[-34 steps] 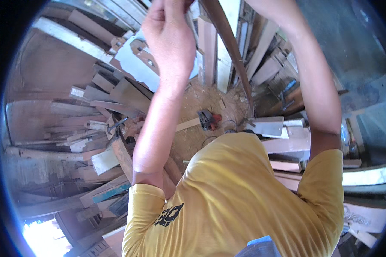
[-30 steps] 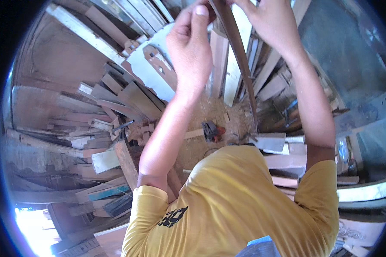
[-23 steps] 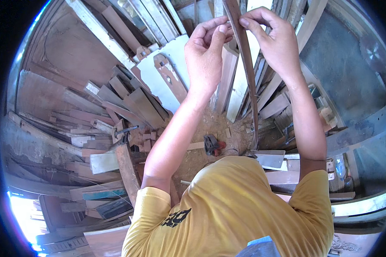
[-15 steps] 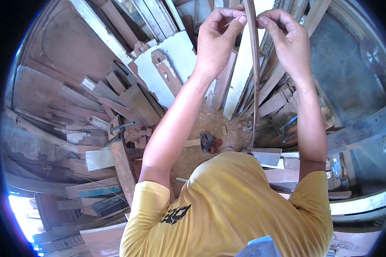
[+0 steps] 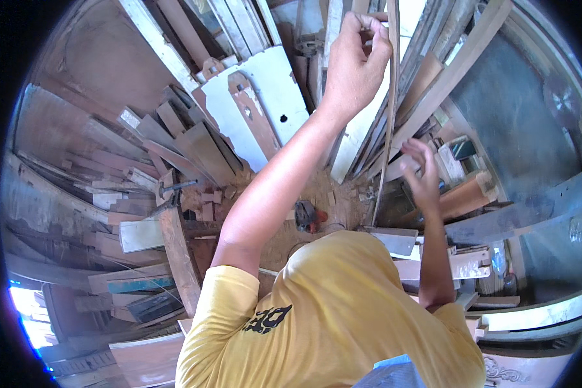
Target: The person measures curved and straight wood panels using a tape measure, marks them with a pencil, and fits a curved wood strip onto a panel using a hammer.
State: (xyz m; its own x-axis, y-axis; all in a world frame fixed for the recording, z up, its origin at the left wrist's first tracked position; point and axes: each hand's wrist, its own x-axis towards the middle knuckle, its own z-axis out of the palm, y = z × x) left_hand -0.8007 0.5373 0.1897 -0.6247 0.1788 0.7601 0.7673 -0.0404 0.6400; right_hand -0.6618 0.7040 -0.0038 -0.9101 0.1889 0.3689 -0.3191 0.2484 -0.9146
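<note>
A long thin wooden strip (image 5: 392,97) stands upright ahead of me, its upper end running out of the picture and its lower part reaching down toward the floor. My left hand (image 5: 361,64) is raised high at the strip's left side, with thumb and fingers closed in a pinch at its edge. Lower down and to the right, my right hand (image 5: 423,173) is apart from the strip. Its fingers are spread and somewhat blurred, and nothing shows in them.
Boards (image 5: 459,71) lean at the far right, and a white panel (image 5: 275,84) stands left of my left hand. Stacked wood offcuts (image 5: 194,145) crowd the left. A dark and red tool (image 5: 309,216) lies on the dusty floor. A clamp (image 5: 178,187) sits on a wooden post (image 5: 181,252).
My right hand has let go of the strip and dropped down toward me, its fingers spreading. My left hand stays high at the strip, shifted slightly right in the picture.
</note>
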